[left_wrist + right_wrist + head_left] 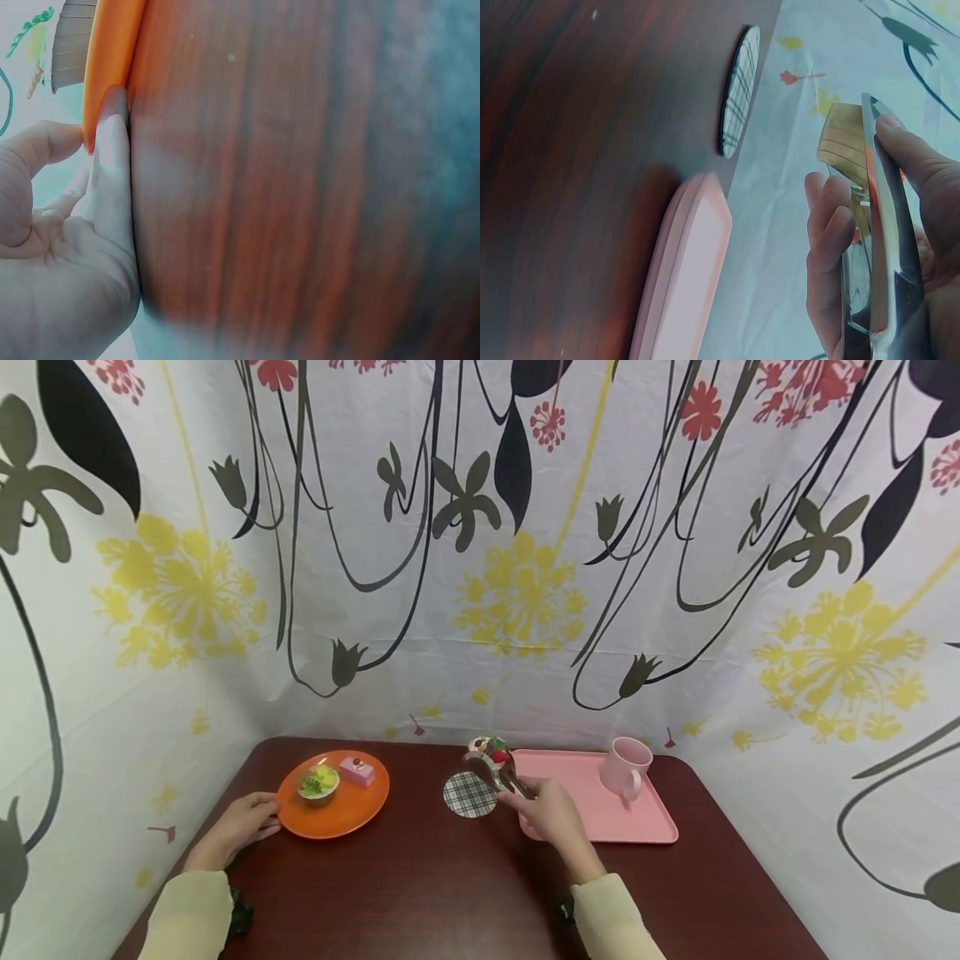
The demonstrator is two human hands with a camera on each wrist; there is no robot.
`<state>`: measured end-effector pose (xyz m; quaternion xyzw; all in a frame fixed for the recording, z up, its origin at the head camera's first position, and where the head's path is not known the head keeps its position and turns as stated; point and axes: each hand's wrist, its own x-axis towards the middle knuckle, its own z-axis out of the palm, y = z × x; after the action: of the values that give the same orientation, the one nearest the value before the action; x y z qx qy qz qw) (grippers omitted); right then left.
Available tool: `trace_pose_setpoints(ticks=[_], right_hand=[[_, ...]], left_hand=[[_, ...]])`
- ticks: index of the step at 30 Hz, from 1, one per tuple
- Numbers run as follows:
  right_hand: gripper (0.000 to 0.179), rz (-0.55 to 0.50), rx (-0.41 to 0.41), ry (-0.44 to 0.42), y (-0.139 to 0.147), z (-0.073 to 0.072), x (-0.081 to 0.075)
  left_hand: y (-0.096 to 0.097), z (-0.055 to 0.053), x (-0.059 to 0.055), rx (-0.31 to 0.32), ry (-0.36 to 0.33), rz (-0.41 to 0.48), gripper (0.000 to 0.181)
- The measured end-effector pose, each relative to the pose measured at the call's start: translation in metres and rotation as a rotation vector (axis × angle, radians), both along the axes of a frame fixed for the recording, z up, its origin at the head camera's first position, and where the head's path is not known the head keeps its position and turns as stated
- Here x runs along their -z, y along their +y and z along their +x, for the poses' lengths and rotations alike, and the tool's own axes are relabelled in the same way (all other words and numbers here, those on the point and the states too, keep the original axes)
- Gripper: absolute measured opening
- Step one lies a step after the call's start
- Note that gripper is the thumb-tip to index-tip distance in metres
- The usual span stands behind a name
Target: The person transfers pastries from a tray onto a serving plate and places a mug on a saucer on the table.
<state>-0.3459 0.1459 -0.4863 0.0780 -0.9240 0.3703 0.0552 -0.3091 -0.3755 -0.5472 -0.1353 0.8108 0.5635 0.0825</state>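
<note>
My left hand (242,827) is at the left rim of an orange plate (341,822), pinching that rim between thumb and fingers in the left wrist view. On the plate sit a small cup with yellow and green food (318,782) and a pink cake piece (357,771). My right hand (553,814) grips metal tongs (889,255). Raised between the tongs' ends is a small toy dessert (498,755) with white, red and green on top; its gold cup (844,142) shows in the right wrist view. Below it lies a round checked coaster (467,797).
A pink tray (577,827) lies right of the coaster, under my right hand in the head view. A pink mug (624,767) stands on its far right part. Behind the dark wooden table (397,893) hangs a flowered curtain (420,635).
</note>
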Motion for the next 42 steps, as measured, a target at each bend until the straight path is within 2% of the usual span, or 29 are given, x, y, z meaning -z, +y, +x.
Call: trace_pose_setpoints(ticks=[4,10,16,22,31,42], right_hand=[[0.037,0.003,-0.025,-0.008,-0.008,0.000,0.002],[0.053,0.031,-0.061,0.033,-0.019,0.000,0.007],[0.060,0.060,-0.082,0.045,-0.032,0.002,0.010],[0.061,0.084,-0.109,0.064,-0.049,0.004,0.008],[0.057,0.090,-0.142,0.020,-0.070,0.008,0.003],[0.051,0.096,-0.170,0.015,-0.100,0.009,0.012]], left_hand=[[-0.001,-0.001,0.001,-0.006,-0.003,-0.004,0.061],[0.000,0.003,-0.002,0.011,0.014,-0.008,0.060],[0.002,0.005,-0.006,0.025,0.026,-0.006,0.060],[0.001,0.006,-0.008,0.038,0.025,-0.002,0.060],[0.003,0.007,-0.008,0.035,0.018,-0.006,0.062],[0.001,0.007,-0.009,0.052,0.024,-0.002,0.059]])
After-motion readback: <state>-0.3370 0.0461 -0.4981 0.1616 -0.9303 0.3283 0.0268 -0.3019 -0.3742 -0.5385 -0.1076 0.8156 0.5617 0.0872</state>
